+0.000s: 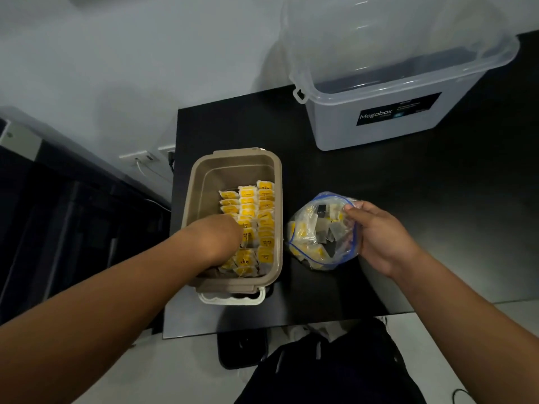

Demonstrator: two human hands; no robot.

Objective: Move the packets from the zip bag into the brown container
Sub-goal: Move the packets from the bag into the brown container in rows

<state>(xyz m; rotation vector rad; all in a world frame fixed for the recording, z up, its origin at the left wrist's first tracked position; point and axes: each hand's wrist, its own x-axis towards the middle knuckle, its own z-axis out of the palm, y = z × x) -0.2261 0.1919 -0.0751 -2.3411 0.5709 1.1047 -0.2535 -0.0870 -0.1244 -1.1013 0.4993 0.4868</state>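
Head, yellow packets [248, 199], rowed, brown container [204, 176]

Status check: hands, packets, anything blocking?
Left hand down in brown container among packets, grip hidden. Right hand pinches zip bag rim; more packets inside it. Nothing between bag and container.

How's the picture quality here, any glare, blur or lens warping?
Head view: dim overall, black table nearly featureless; wide-angle lens bends the clear box and table edges; soft glare on the zip bag; print on packets in the brown container mostly blurred.
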